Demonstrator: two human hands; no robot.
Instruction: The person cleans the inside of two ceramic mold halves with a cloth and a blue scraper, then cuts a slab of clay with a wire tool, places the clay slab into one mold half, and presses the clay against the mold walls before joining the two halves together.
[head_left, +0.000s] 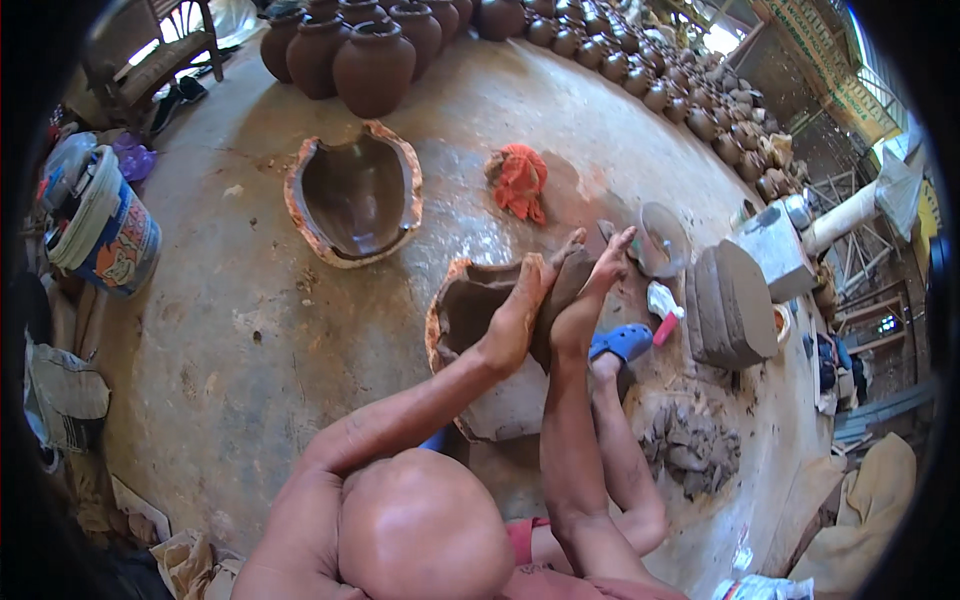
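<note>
A dark, elongated piece of wet clay (569,280) is held between my two hands, at the edge of the nearer mold. My left hand (517,312) presses on its left side, fingers pointing away. My right hand (594,290) is against its right side, fingers stretched along it. Beneath them is a half mold (433,335) with a rough orange rim, its hollow lined with dark clay. My left hand partly covers this mold. Farther off lies another clay-lined half mold (292,190), hollow side up.
A red cloth (521,183) and a clear bowl (664,240) lie beyond my hands. On the right are stacked clay slabs (728,305) and clay scraps (692,450). Clay pots (374,68) crowd the back. A bucket (115,230) stands left. A blue clog (625,343) is on my foot.
</note>
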